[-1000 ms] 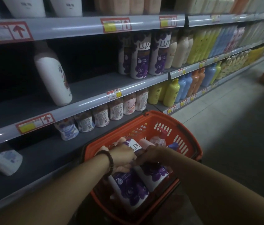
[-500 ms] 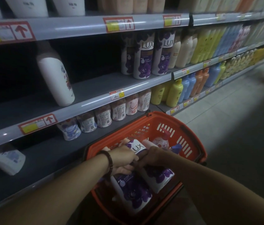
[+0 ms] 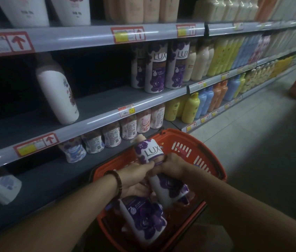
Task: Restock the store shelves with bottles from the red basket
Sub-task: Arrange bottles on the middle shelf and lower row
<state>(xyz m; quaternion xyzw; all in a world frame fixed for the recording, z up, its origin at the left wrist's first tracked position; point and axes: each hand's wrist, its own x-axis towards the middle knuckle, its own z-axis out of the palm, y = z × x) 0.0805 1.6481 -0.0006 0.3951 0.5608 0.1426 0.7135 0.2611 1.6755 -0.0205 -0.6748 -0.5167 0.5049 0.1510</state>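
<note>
Two hands are meeting over the red basket (image 3: 210,155), which is sitting close against the low shelf (image 3: 49,179). At the basket's near end, the near Lux bottle (image 3: 144,221), white with purple flowers, is lying on its side. Just beyond it, the raised Lux bottle (image 3: 150,151) is being held over the middle of the basket, tilting with its cap end pointing far-left toward the shelving. The left hand (image 3: 134,176), with a dark beaded bracelet (image 3: 116,179) on its wrist, is curling round the raised bottle's waist from the left. The right hand (image 3: 173,166) is clamping it from the right. Beyond the basket, a row of small labelled bottles (image 3: 111,136) is standing on the low shelf. Farther up, on the middle shelf (image 3: 107,100), three shelved Lux bottles (image 3: 155,70) are standing together, well apart from a lone white bottle (image 3: 58,91) at the left.
</note>
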